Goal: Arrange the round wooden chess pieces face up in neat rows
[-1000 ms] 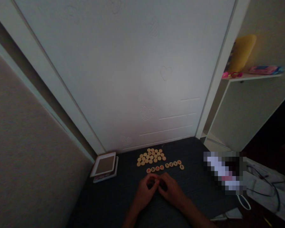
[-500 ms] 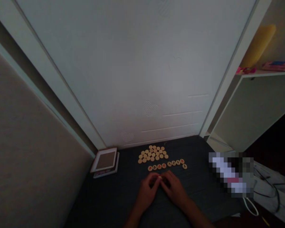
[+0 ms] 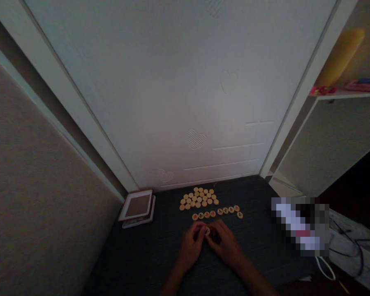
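Note:
Between my fingertips is a round wooden piece (image 3: 207, 231) with a dark mark facing up. My left hand (image 3: 191, 242) pinches its left side, and my right hand (image 3: 224, 241) has its fingers closed against its right side. Just beyond my hands runs a row of marked round pieces (image 3: 212, 213), some with red characters and some with dark ones. One dark-marked piece (image 3: 239, 215) lies below the row's right end. Farther back sits a cluster of blank-faced pieces (image 3: 198, 199).
The dark table (image 3: 148, 255) meets a white panel (image 3: 172, 102) with heart patterns. Stacked frames (image 3: 137, 206) lie at the left. A blurred-out object (image 3: 296, 226) stands at the right edge, near a white cable (image 3: 326, 269). Shelves are at the upper right.
The piece between my hands has turned so that its marked face shows. My fingers have shifted slightly around it; the pieces on the table keep their arrangement.

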Demonstrator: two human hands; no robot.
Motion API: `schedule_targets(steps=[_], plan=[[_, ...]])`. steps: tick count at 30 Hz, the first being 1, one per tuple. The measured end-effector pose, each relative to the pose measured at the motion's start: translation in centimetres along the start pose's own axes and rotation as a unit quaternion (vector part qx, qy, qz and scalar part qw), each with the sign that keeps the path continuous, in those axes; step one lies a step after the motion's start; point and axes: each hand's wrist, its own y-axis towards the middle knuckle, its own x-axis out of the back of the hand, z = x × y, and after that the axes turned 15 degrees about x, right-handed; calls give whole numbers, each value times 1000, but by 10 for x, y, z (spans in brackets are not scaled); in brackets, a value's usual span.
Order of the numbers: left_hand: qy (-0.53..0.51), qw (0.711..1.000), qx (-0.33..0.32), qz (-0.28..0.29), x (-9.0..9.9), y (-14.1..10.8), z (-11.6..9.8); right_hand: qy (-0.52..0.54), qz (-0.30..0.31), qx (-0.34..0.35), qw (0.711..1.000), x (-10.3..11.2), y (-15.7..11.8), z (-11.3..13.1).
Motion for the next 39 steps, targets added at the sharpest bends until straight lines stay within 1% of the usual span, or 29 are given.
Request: schedule_targets(steps=[10, 18, 22, 26, 31, 35, 39], plan=[[-55, 998, 2, 34, 0, -2, 0, 28, -32, 17, 999, 0, 0, -3], [-63, 997, 3, 43, -2, 0, 6, 55, -15, 44, 997, -1, -2, -4], [-51, 998, 6, 28, -3, 2, 8, 50, -2, 35, 998, -1, -3, -4], [-52, 998, 7, 16, -2, 3, 8, 48, -8, 20, 999, -1, -2, -2], [-76, 996, 21, 28, -1, 2, 5, 58, -33, -2, 998, 1, -1, 3], [-87, 995, 25, 42, 0, 1, 5, 58, -38, -7, 998, 3, -1, 3], [-87, 995, 17, 43, 1, 1, 7, 62, -37, -3, 997, 4, -1, 2]])
